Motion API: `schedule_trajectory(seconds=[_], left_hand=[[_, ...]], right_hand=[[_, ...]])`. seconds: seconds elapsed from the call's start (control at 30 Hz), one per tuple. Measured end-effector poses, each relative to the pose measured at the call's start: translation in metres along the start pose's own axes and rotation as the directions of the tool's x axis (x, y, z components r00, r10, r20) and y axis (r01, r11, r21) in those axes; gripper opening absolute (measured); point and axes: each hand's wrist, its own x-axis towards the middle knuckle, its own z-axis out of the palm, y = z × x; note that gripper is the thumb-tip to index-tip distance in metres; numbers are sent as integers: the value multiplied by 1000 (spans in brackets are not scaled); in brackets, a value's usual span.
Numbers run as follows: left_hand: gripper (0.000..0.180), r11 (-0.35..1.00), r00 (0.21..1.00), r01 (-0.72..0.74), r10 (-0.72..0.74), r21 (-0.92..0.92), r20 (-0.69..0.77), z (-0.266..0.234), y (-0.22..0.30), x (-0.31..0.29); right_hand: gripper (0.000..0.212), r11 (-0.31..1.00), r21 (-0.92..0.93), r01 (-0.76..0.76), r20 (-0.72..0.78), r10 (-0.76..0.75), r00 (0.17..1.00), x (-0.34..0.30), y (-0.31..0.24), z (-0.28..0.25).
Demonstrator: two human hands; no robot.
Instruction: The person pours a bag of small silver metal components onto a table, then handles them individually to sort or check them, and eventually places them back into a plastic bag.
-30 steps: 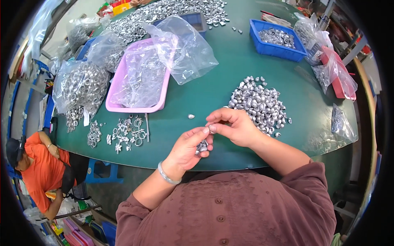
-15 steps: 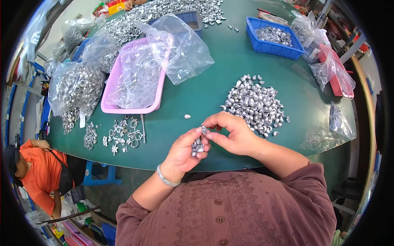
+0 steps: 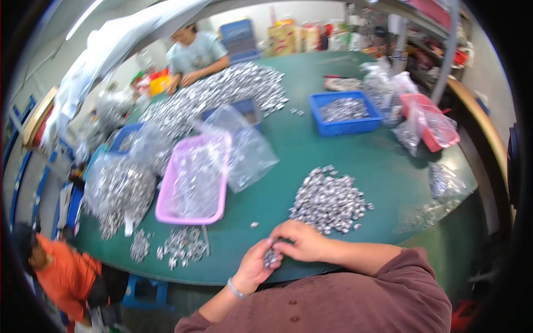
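My left hand (image 3: 254, 266), with a pale bangle on its wrist, cups several small silvery metal pieces (image 3: 270, 257) over the table's near edge. Its thumb and forefinger meet the fingertips of my right hand (image 3: 303, 242), which pinch at a small piece between the two hands. That piece is blurred and mostly covered by fingers. Just beyond my right hand lies a heap of similar rounded, shell-like metal pieces (image 3: 327, 200). One loose piece (image 3: 254, 225) rests on the green table (image 3: 277, 208), left of the heap.
A pink basket (image 3: 223, 194) lined with clear plastic stands left, beside a bulging bag of metal rings (image 3: 119, 186). Loose metal parts (image 3: 183, 246) lie before it. A blue bin (image 3: 347, 127) and red tray (image 3: 433, 139) stand right. A co-worker (image 3: 197, 53) sits behind a large far heap; another person (image 3: 64, 272) is at left.
The view has tilted up, so the table sits lower and the far co-worker shows. My hands stay together over the held pieces.
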Motion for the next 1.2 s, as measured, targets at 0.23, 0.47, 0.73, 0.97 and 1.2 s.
schedule_trajectory(seconds=[0.23,0.47,0.73,0.97,1.2], left_hand=[[19,999,999,-38,38,-6,33,-3,0,-7],[16,982,981,-181,184,-50,65,0,15,-18],[18,952,943,-306,300,18,145,-2,27,-43],[16,943,936,-332,326,25,131,-6,27,-42],[13,925,927,-370,359,91,112,-3,25,-38]], right_hand=[[19,1000,25,2,41,-3,999,0,-5,0],[20,994,13,112,-61,-111,992,14,-18,7],[23,961,-69,269,-67,-274,959,32,-34,19],[22,954,-106,280,-73,-288,955,34,-29,22],[24,966,-85,244,-44,-248,968,29,-27,19]])
